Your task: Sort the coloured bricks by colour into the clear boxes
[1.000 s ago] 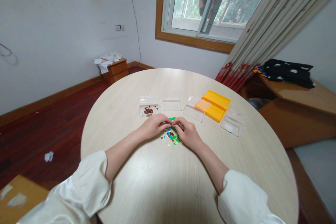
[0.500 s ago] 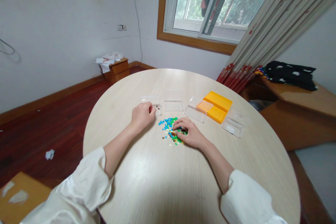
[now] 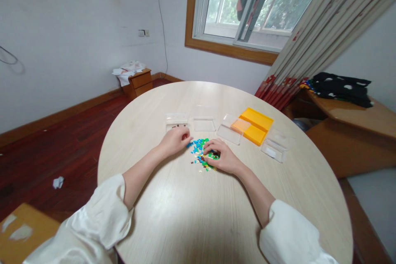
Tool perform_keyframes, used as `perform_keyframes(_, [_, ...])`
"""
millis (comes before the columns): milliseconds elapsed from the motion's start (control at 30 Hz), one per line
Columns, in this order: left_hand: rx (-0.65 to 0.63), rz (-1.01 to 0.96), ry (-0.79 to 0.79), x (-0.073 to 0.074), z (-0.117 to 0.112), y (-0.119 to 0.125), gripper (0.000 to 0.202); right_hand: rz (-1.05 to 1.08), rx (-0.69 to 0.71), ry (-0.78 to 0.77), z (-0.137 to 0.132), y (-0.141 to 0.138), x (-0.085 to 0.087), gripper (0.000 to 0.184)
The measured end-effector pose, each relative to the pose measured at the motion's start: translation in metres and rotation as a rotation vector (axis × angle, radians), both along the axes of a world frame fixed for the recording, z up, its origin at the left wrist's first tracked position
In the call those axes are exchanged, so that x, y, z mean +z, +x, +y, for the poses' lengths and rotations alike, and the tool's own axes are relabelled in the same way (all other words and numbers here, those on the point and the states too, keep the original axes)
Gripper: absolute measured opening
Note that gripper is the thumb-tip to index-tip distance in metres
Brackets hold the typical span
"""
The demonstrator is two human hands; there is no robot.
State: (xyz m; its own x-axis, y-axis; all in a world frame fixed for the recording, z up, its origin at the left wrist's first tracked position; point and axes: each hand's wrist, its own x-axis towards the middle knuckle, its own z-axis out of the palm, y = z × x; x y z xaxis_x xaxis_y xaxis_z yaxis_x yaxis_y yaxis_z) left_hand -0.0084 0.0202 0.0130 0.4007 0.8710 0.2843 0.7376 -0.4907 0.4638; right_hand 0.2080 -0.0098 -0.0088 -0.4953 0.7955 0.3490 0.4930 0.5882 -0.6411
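Note:
A loose pile of small blue, green, yellow, cream and brown plastic building bricks [image 3: 198, 146] lies on the round table. My left hand [image 3: 175, 140] is at the pile's left edge, fingers loosely curled, thumb a little apart, with nothing visible in them. In front of it stands a clear plastic box [image 3: 168, 125] with several small dark brown bricks in it; my hand hides part of the box. Over the right side of the pile rests my right hand [image 3: 225, 157], thumb and fingers bent and apart around some bricks, with nothing visibly gripped.
Beyond the pile are a lidded clear box [image 3: 204, 124], another clear box [image 3: 229, 134] and, at the right, a clear box with a white label [image 3: 273, 152]. An open orange case [image 3: 258, 126] lies between them on the pale wooden table [image 3: 185, 206].
My left hand has drawn back from the left clear box toward the pile, uncovering the brown bricks inside. My right hand has hardly moved.

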Motion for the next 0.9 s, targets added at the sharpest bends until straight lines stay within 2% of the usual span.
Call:
perform_keyframes(100, [-0.324,-0.070,-0.034,-0.002,-0.009,0.009,0.010,0.010,0.008,0.003,0.001,0.000,0.000,0.006])
perform_keyframes(200, [-0.460,-0.094,-0.091,-0.001,-0.016,0.015,0.008,0.023,0.022,0.009,0.001,0.000,0.000,0.005])
perform_keyframes(700, [-0.488,-0.056,-0.102,-0.003,-0.018,0.017,0.009,0.020,0.011,0.019,0.004,0.000,-0.005,0.008])
perform_keyframes(900, [-0.515,-0.079,-0.117,-0.005,-0.017,0.017,0.010,0.019,0.021,-0.009,0.003,0.001,-0.002,0.009])
